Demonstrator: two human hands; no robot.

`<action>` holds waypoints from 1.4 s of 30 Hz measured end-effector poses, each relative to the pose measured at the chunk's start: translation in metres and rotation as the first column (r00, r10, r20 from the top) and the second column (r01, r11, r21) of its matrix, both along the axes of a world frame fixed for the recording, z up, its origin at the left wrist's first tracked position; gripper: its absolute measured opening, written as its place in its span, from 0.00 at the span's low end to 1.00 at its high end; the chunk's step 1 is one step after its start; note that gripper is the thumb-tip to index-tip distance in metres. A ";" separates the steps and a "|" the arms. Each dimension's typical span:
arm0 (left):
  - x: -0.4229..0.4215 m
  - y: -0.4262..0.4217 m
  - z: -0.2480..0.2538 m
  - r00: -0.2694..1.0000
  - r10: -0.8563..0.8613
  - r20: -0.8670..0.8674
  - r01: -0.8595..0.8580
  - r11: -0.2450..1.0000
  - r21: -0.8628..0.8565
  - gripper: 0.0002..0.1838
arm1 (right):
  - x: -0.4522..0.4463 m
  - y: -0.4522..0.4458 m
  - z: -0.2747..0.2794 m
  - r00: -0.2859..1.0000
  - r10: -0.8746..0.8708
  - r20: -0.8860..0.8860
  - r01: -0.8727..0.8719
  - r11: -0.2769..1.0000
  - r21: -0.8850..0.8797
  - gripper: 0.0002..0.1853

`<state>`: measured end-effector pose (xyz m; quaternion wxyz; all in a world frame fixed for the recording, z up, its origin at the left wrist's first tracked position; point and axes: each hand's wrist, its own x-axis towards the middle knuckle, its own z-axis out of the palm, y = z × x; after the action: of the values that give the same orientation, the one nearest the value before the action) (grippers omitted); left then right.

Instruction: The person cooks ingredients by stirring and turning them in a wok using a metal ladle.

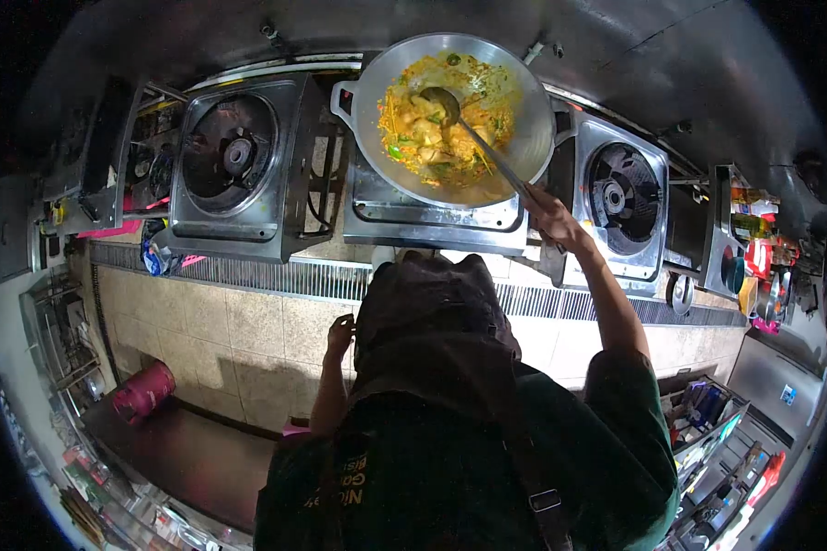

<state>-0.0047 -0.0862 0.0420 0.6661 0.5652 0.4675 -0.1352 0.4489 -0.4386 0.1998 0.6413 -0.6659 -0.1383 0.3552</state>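
The right hand (559, 223) has its grip closed round the handle of one ladle (487, 150), whose bowl rests in the food. The left hand (341, 336) hangs low beside the apron (436, 317), fingers bent; how wide its grip is, I cannot tell. One two-handled pan (369, 124) holds yellow-orange food (412, 122) with chunks and green bits, and sits on the middle stove (432, 223) of three, the two outer ones showing one round burner each.
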 end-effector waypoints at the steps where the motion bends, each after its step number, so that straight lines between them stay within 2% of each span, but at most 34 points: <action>1: -0.002 0.000 -0.009 0.999 0.015 0.044 -0.014 1.000 -0.007 0.18 | -0.002 0.001 0.028 0.988 0.115 -0.103 -0.136 0.963 -0.233 0.29; 2: -0.003 0.000 -0.018 0.996 0.032 0.087 -0.031 0.999 -0.014 0.19 | -0.004 0.004 0.064 0.953 0.202 -0.227 -0.285 0.854 -0.435 0.32; 3: 0.001 -0.003 -0.013 0.996 0.037 0.085 -0.037 0.999 -0.010 0.19 | -0.020 0.028 0.113 0.979 0.180 -0.101 -0.205 0.798 -0.568 0.32; 4: 0.010 -0.008 -0.003 0.992 0.083 0.095 -0.082 0.997 -0.013 0.19 | -0.026 0.021 0.115 0.977 0.186 -0.102 -0.211 0.798 -0.564 0.32; 6: 0.014 -0.011 0.000 0.987 0.125 0.100 -0.124 0.992 -0.016 0.19 | -0.032 0.000 0.117 0.934 0.305 0.186 -0.171 0.840 -0.516 0.28; 7: 0.009 -0.009 -0.011 0.993 0.079 0.084 -0.079 0.997 -0.002 0.19 | -0.037 -0.009 0.118 0.956 0.253 0.147 -0.167 0.885 -0.434 0.25; 8: 0.005 -0.007 -0.021 0.997 0.030 0.069 -0.031 0.999 0.011 0.19 | -0.040 -0.015 0.121 0.958 0.249 0.144 -0.166 0.887 -0.431 0.25; 10: -0.002 -0.009 -0.025 0.993 -0.014 0.117 0.006 0.998 0.069 0.19 | -0.048 -0.012 0.149 0.914 0.382 0.134 -0.207 0.726 -0.656 0.24; 11: -0.003 -0.010 -0.027 0.984 -0.053 0.168 0.032 0.992 0.124 0.19 | -0.055 -0.039 0.098 0.859 0.272 0.434 -0.085 0.912 -0.402 0.24; 12: -0.003 -0.010 -0.027 0.985 -0.054 0.164 0.034 0.991 0.126 0.19 | -0.055 -0.046 0.102 0.861 0.270 0.431 -0.086 0.912 -0.400 0.24; 13: -0.006 -0.010 -0.026 0.982 -0.125 0.145 0.098 0.979 0.180 0.19 | -0.058 -0.054 0.106 0.881 0.382 0.279 -0.112 0.742 -0.661 0.24; 14: -0.006 -0.010 -0.026 0.973 -0.195 0.124 0.162 0.959 0.232 0.19 | -0.059 -0.060 0.111 0.891 0.442 0.101 -0.150 0.498 -0.854 0.25; 15: -0.003 -0.011 -0.020 0.973 -0.196 0.124 0.164 0.959 0.232 0.19 | -0.063 -0.052 0.121 0.874 0.463 0.146 -0.107 0.475 -0.873 0.24; 16: 0.002 -0.013 -0.009 0.988 -0.139 0.071 0.127 0.980 0.156 0.19 | -0.064 -0.060 0.100 0.875 0.462 0.145 -0.106 0.475 -0.873 0.24; 17: 0.006 -0.013 -0.002 0.996 -0.087 0.012 0.085 0.993 0.084 0.19 | -0.066 -0.073 0.060 0.795 0.522 0.309 0.036 0.469 -0.883 0.23; 18: 0.007 -0.013 -0.001 0.996 -0.088 0.010 0.087 0.992 0.087 0.19 | -0.065 -0.078 0.037 0.679 0.577 0.454 0.176 0.473 -0.863 0.27; 19: 0.007 -0.011 -0.002 0.995 -0.097 0.025 0.093 0.989 0.115 0.18 | -0.061 -0.033 0.092 0.777 0.508 0.373 0.103 0.481 -0.871 0.28; 21: 0.008 -0.007 -0.007 0.993 -0.107 0.041 0.100 0.984 0.148 0.18 | -0.055 -0.017 0.068 0.819 0.431 0.379 0.138 0.494 -0.859 0.28; 23: 0.008 0.001 -0.012 0.984 -0.175 -0.016 0.174 0.956 0.236 0.18 | -0.049 -0.001 0.058 0.834 0.400 0.380 0.154 0.492 -0.857 0.27; 26: 0.016 0.008 0.004 0.993 -0.114 -0.001 0.113 0.982 0.150 0.19 | -0.045 0.011 0.056 0.837 0.348 0.422 0.175 0.561 -0.809 0.28; 28: 0.016 0.010 -0.001 0.997 -0.070 0.028 0.065 0.985 0.160 0.18 | -0.049 0.012 0.069 0.752 0.112 0.650 0.329 0.790 -0.518 0.23; 29: 0.014 0.012 -0.002 0.996 -0.056 0.068 0.044 0.985 0.167 0.18 | -0.047 0.003 0.062 0.731 0.061 0.680 0.326 0.844 -0.426 0.24; 30: 0.009 0.013 -0.006 0.993 -0.042 0.106 0.023 0.984 0.174 0.19 | -0.046 0.009 0.086 0.782 0.099 0.615 0.320 0.784 -0.533 0.26; 32: -0.004 0.015 -0.019 0.993 -0.070 0.098 0.049 0.979 0.200 0.21 | -0.035 0.020 0.107 0.868 0.167 0.468 0.306 0.563 -0.768 0.27; 35: -0.017 0.021 -0.036 0.991 -0.132 -0.021 0.133 0.974 0.185 0.22 | -0.027 0.024 0.074 0.850 0.159 0.502 0.323 0.595 -0.736 0.28; 36: -0.023 0.022 -0.042 0.991 -0.135 -0.016 0.136 0.975 0.179 0.22 | -0.031 0.027 0.046 0.849 0.160 0.504 0.328 0.589 -0.739 0.28; 38: -0.031 0.024 -0.050 0.995 -0.093 -0.024 0.096 0.985 0.140 0.22 | -0.038 0.037 -0.003 0.440 0.255 0.861 0.472 0.750 -0.464 0.26; 39: -0.037 0.026 -0.051 0.995 -0.096 -0.020 0.098 0.986 0.134 0.22 | -0.040 0.049 -0.001 0.738 0.115 0.665 0.371 0.754 -0.542 0.26; 40: -0.040 0.028 -0.051 0.995 -0.082 0.051 0.076 0.992 0.102 0.21 | -0.044 0.065 0.004 0.928 -0.030 0.371 0.256 0.776 -0.576 0.27; 41: -0.038 0.029 -0.052 0.990 -0.064 0.124 0.056 0.996 0.069 0.21 | -0.049 0.082 0.044 0.978 -0.208 -0.020 0.183 0.901 -0.393 0.28; 42: -0.032 0.028 -0.051 0.989 -0.064 0.132 0.057 0.996 0.062 0.21 | -0.044 0.076 0.035 0.978 -0.209 -0.011 0.188 0.898 -0.398 0.28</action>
<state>-0.0372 -0.0583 -0.0094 0.6748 0.6062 0.4080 -0.1033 0.4050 -0.3626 0.2350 0.5302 -0.7823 0.0218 0.3262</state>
